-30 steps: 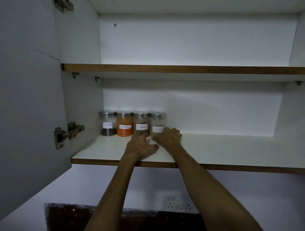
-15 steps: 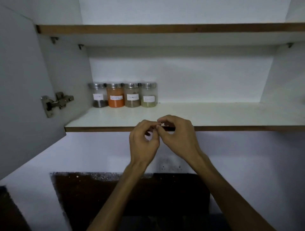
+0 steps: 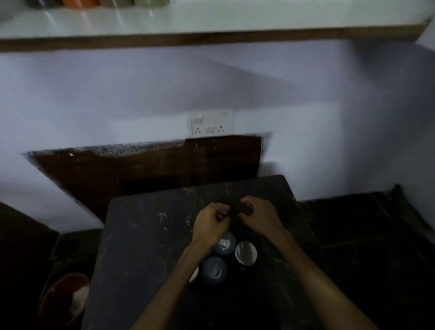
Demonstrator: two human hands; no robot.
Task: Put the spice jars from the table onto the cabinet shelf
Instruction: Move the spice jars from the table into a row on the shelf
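The wall (image 3: 117, 99) filled most of the view, with the shelf (image 3: 211, 23) along the top and blurred jars (image 3: 80, 2) at its back. Below stood the dark table (image 3: 146, 247) bearing more jars (image 3: 214, 270). Above them both hands, left (image 3: 210, 226) and right (image 3: 260, 215), were curled, fingertips close together; whether they held anything was unclear.

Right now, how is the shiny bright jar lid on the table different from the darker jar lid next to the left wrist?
The bright lid gleams pale silver, while the darker lid looks dull blue-grey with only a small glint. The bright lid is in full view, right of the arm; the darker lid is partly hidden by the left hand. Both are round jar tops seen from above, standing on the dark table.
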